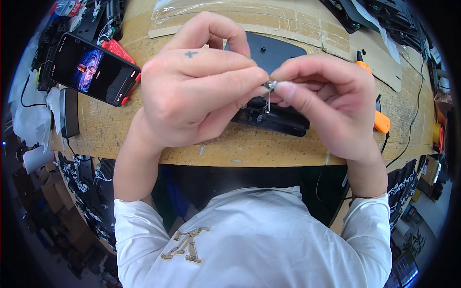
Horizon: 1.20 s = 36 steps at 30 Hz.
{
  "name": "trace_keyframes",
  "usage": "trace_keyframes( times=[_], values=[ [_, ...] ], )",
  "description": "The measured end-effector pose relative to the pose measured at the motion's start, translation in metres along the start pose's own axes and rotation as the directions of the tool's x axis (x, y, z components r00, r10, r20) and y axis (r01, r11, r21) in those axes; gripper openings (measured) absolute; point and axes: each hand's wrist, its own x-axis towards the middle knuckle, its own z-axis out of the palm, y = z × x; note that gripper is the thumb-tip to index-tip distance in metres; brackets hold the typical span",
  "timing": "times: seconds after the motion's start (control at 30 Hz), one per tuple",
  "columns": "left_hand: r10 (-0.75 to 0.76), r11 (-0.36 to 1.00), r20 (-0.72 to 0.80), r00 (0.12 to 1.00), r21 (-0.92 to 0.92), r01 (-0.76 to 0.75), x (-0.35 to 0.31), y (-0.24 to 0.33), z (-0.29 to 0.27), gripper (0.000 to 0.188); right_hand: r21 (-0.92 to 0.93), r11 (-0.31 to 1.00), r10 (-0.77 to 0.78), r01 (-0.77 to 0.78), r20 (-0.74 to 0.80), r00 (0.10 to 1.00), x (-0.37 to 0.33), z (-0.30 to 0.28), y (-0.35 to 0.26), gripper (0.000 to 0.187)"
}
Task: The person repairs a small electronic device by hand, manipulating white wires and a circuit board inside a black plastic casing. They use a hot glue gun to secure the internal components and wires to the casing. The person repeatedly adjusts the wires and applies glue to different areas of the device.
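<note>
Both hands meet over the workbench around a tiny silver metal part [270,85]. My right hand [331,98] pinches it between thumb and forefinger. Beside it, the fingertips of my left hand [199,91] are pressed together; what they hold is hidden. A thin white wire [269,103] hangs from the silver part toward a long black plastic housing [285,120]. That housing lies under my hands near the bench's front edge, with small parts and wires showing in its middle. Behind it a flat dark panel [288,48] is partly covered by my hands.
A lit phone [91,69] leans on a red holder [117,50] at left, beside a dark box [70,113]. An orange-handled tool [382,122] with a cable lies right. Black plastic parts [341,14] fill the back corners. Taped cardboard [307,31] covers the bench's rear.
</note>
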Motion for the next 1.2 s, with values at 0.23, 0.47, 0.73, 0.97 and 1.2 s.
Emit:
trace_keyframes(
  times=[0.23, 0.47, 0.73, 0.97, 1.2],
  values=[
    [0.081, 0.989, 0.01, 0.997, 0.121, -0.082, -0.002, 0.003, 0.005, 0.027, -0.307, 0.946, -0.08, 0.104, 0.09, 0.993, 0.003, -0.005, -0.001, 0.014],
    [0.125, 0.982, 0.017, 0.992, 0.142, -0.126, -0.004, 0.004, 0.008, 0.032, -0.474, 0.854, -0.194, 0.216, 0.096, 0.976, 0.001, -0.004, 0.003, 0.013],
    [0.147, 0.977, 0.02, 0.989, 0.157, -0.148, -0.005, 0.004, 0.013, 0.034, -0.74, 0.558, -0.396, 0.374, 0.158, 0.904, -0.003, 0.002, 0.007, 0.014],
    [0.189, 0.971, 0.005, 0.982, 0.147, -0.188, -0.003, 0.0, 0.012, 0.029, -0.707, 0.583, -0.455, 0.4, 0.124, 0.882, -0.002, 0.002, 0.011, 0.012],
    [0.108, 0.983, 0.016, 0.994, 0.147, -0.109, -0.003, 0.001, 0.008, 0.025, -0.531, 0.783, -0.313, 0.324, 0.115, 0.943, 0.003, -0.005, 0.01, 0.014]
  ],
)
